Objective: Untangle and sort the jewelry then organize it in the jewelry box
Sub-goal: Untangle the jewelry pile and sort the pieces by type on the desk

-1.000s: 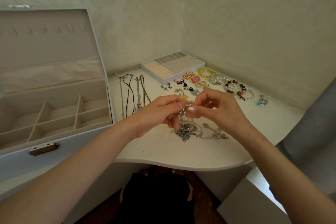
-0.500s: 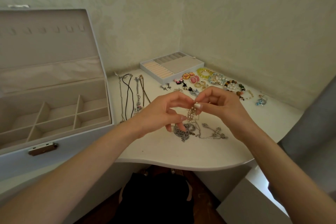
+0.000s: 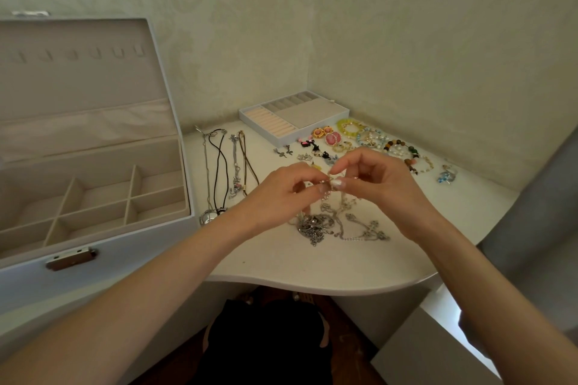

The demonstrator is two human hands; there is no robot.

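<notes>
My left hand (image 3: pixel 281 194) and my right hand (image 3: pixel 375 184) meet fingertip to fingertip above the white table (image 3: pixel 281 259), both pinching a beaded chain (image 3: pixel 327 189). That chain hangs down into a tangled heap of silver chains and pendants (image 3: pixel 325 225) lying on the table below my hands. The open white jewelry box (image 3: pixel 93 197) stands at the left, its lid up and its divided compartments bare.
Several necklaces (image 3: pixel 225 166) lie straightened beside the box. A removable ring tray (image 3: pixel 294 117) sits in the far corner. Earrings (image 3: pixel 325 137) and beaded bracelets (image 3: pixel 394 147) are spread behind my hands. The table's curved front edge is near; walls close the back and right.
Both hands have risen slightly, lifting the beaded chain higher off the tangled heap. The fingertips keep working at the same spot.
</notes>
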